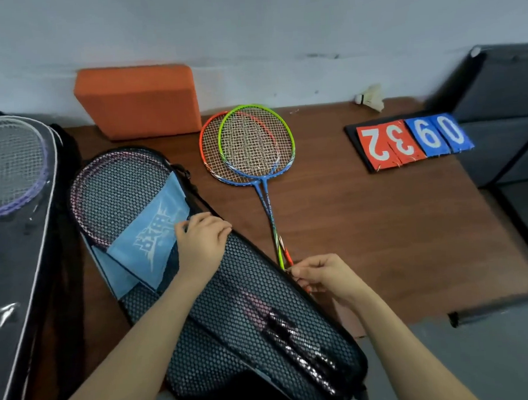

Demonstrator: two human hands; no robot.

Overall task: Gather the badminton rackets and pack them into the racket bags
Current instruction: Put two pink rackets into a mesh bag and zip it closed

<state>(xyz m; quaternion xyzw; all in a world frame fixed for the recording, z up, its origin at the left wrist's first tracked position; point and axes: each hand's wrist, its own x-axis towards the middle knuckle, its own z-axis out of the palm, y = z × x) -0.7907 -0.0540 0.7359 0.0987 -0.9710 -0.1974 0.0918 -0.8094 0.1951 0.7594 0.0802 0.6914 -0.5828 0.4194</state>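
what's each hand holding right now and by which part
The left hand presses flat on the mesh racket bag, gripping nothing. The right hand pinches something small at the bag's right edge, probably the zipper pull.

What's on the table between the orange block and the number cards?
The head view shows two overlapping racket heads, green-rimmed over orange-rimmed, between the orange block and number cards.

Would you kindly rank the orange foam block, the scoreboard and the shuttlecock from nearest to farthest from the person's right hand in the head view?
From the right hand, at the mesh bag's edge:
1. Scoreboard, up and to the right on the table.
2. Shuttlecock, beyond it by the wall.
3. Orange foam block, far left against the wall.
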